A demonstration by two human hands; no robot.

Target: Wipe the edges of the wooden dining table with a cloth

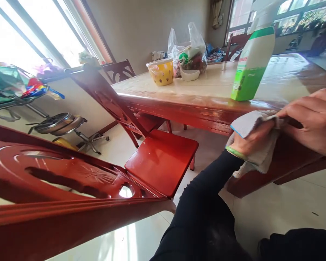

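At worktop (pixel 214 87) front edge, R side of view:

- Grey cloth (pixel 256 125) w/ a blue-trimmed corner is held against the red side rail of the worktop, just below the top surface; its lower part hangs loose under the rail.
- Left hand (pixel 251 143) is curled shut on the cloth, which is bunched over the fingers; a green band (pixel 235 152) is worn at the wrist, above a black sleeve (pixel 206 195).
- Right hand (pixel 313 121) is laid along the edge w/ fingers nearly straight & together, tips touching the cloth's upper fold; whether the cloth is pinched by it can't be told.
- Spray bottle (pixel 251 61), green & white, is stood upright on the worktop, near the edge & just behind the cloth; fill level is not visible.
- Yellow tub (pixel 161 74) w/ a clear lid is set at the far L end; contents can't be made out.
- Plastic bag (pixel 191 47), clear, is stood just beside the tub; red & green/white packed items are seen inside, details too small.
- White bowl (pixel 189 75) is placed touching the bag's front; its inside is hidden.
- Red chair (pixel 160 159) is drawn up to the worktop, L of the hands.
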